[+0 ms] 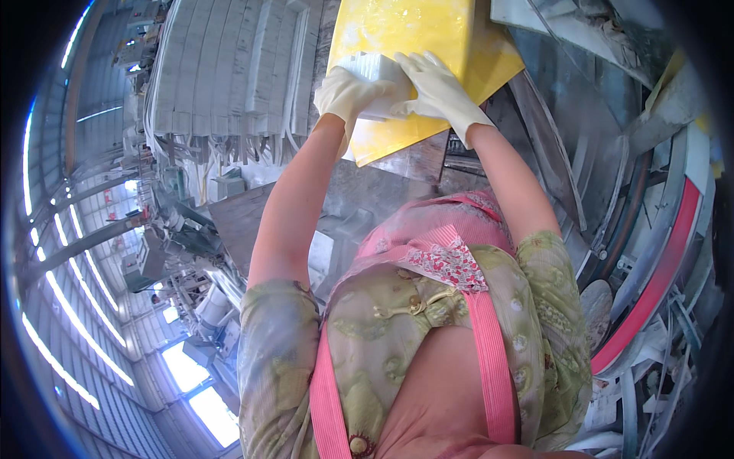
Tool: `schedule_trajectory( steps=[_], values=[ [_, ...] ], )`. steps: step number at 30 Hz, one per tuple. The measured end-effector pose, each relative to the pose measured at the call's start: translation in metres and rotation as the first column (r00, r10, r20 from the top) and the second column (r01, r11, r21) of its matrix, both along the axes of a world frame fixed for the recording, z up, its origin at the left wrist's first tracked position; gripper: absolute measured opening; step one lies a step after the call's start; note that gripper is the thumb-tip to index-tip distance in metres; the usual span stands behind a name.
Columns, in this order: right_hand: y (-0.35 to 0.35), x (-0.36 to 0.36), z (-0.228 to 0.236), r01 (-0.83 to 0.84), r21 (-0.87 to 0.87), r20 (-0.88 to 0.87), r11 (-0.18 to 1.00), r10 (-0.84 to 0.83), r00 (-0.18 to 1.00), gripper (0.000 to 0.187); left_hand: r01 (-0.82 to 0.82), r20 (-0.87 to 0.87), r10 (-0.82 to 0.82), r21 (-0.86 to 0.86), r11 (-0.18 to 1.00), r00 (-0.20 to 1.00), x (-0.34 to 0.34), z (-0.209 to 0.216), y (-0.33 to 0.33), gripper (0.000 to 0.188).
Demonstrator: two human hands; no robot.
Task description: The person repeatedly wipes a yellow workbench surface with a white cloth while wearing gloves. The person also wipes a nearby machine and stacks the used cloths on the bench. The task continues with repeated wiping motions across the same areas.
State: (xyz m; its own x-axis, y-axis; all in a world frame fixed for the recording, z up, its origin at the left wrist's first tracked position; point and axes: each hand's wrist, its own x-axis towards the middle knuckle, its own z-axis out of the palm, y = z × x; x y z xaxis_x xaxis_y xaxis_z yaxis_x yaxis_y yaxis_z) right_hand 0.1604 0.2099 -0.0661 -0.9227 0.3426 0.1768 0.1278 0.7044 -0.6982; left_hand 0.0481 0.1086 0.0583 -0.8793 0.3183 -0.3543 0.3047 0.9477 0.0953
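Note:
A pale grey-white rectangular block (pixel 376 67) with fine lines on it, perhaps a stack of thin strips, rests on a yellow sheet (pixel 405 27). My left hand (pixel 344 96), in a cream glove, is closed around its left side. From the right, my right hand (pixel 442 90), gloved alike, bears against the block with its thumb at the near corner and forefinger at the far one. Its other fingers extend over the yellow surface. White dust or wet smears mark the sheet. The block's underside is hidden.
Tall stacks of long grey-white strips (pixel 229 69) stand left of the yellow sheet. A dark board (pixel 252 218) lies nearer on the left. To the right are metal panels (pixel 547 145) and a curved red band (pixel 654 283). Machinery and windows fill the far left.

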Motion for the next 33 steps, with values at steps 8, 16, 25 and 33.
schedule_trajectory(
  steps=[8,16,25,33],
  values=[
    [-0.031,-0.003,-0.005,0.227,-0.316,-0.175,0.921,-0.292,0.940,0.080,-0.084,0.528,-0.259,0.540,0.837,0.809,-0.053,0.015,-0.056,0.070],
    [-0.081,-0.019,0.005,0.548,0.406,-0.058,0.731,-0.578,0.814,0.049,-0.301,0.742,-0.539,0.661,0.687,0.399,-0.125,-0.019,-0.109,0.063],
    [-0.086,-0.023,0.011,0.509,0.479,-0.080,0.715,-0.542,0.837,0.051,-0.403,0.715,-0.618,0.697,0.593,0.328,-0.136,-0.048,-0.117,0.064],
    [-0.089,-0.024,0.017,0.525,0.430,-0.033,0.734,-0.569,0.822,0.053,-0.551,0.814,-0.551,0.549,0.628,0.182,-0.150,-0.038,-0.122,0.065]
  ],
)
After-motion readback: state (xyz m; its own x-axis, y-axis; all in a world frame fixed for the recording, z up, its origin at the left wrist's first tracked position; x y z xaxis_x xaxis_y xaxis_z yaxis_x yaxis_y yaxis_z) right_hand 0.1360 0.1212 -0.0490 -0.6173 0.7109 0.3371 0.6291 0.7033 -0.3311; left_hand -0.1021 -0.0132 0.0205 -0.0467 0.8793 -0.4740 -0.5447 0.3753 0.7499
